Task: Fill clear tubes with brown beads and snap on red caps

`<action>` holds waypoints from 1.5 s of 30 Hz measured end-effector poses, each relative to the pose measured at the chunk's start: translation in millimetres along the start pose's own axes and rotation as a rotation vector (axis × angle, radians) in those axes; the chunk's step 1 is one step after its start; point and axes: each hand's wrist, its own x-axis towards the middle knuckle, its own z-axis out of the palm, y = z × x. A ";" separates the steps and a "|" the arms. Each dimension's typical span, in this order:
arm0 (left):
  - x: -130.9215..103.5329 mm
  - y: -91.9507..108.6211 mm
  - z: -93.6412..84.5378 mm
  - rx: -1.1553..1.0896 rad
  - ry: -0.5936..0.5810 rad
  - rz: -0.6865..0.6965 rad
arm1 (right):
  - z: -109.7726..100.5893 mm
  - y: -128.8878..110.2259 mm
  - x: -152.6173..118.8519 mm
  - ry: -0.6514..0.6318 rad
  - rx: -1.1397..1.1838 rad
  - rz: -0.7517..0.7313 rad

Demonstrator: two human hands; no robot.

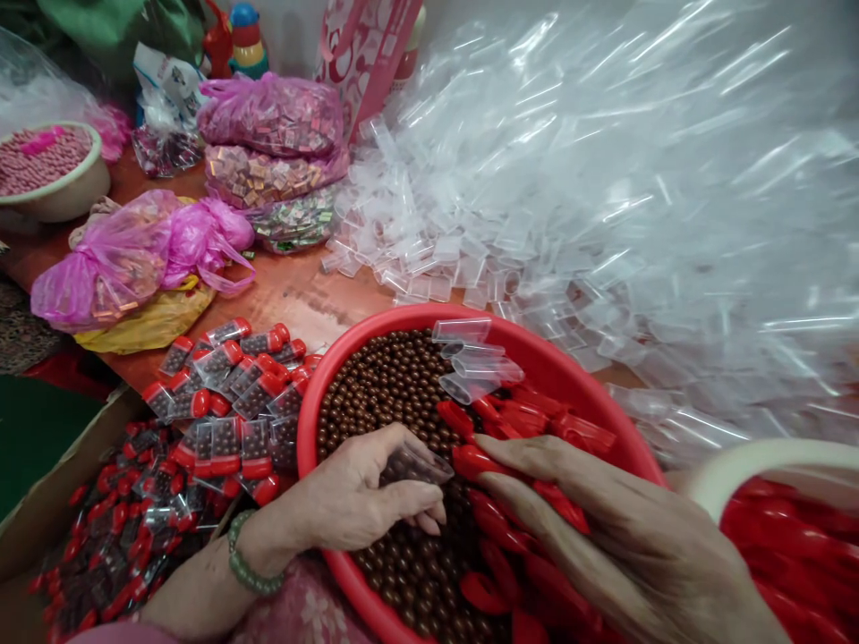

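Observation:
My left hand [362, 492], with a green bead bracelet at its wrist, is closed around a clear plastic tube [414, 465] filled with brown balls. Its open end points right, above the red basin [310, 420]. Brown chocolate-like balls [382, 385] fill the basin's left side. My right hand [624, 528] is over the right side, thumb and fingertips pinching a red plastic cap [473, 461]. Loose red caps [503, 528] lie beneath and beside that hand. Several empty clear tubes [480, 358] rest at the basin's far side.
Filled, red-capped tubes [242, 394] pile up left of the basin and in a cardboard box [40, 528]. A large heap of empty tubes [570, 206] covers the back right. At right stands a pale bowl [711, 478] of red caps. Pink bags [268, 116] sit behind.

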 end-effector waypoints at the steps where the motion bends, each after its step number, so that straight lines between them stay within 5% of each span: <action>1: 0.2 0.1 -0.1 -0.003 0.007 0.005 | -1.3 1.4 -3.0 0.003 -0.001 0.032; 7: 1.1 0.9 0.1 -0.017 0.028 0.022 | 9.0 -8.6 3.3 0.112 0.096 0.179; 13: 4.2 -2.0 -1.1 -0.001 0.045 0.072 | 30.4 -22.2 14.4 0.100 0.101 0.108; 26: -1.9 -1.2 -2.8 0.520 0.074 0.098 | 53.8 -17.9 -4.2 0.255 0.045 0.165; 30: -0.6 -2.4 -3.7 0.389 0.060 0.122 | 55.6 -18.1 -7.8 0.283 0.101 0.112; 36: 4.4 -4.9 -2.4 -0.090 0.015 0.062 | 47.8 -11.3 0.7 0.008 -0.204 -0.105; 45: 5.9 -0.3 -3.1 -0.283 -0.044 0.029 | 54.0 -14.5 6.7 0.056 -0.541 -0.328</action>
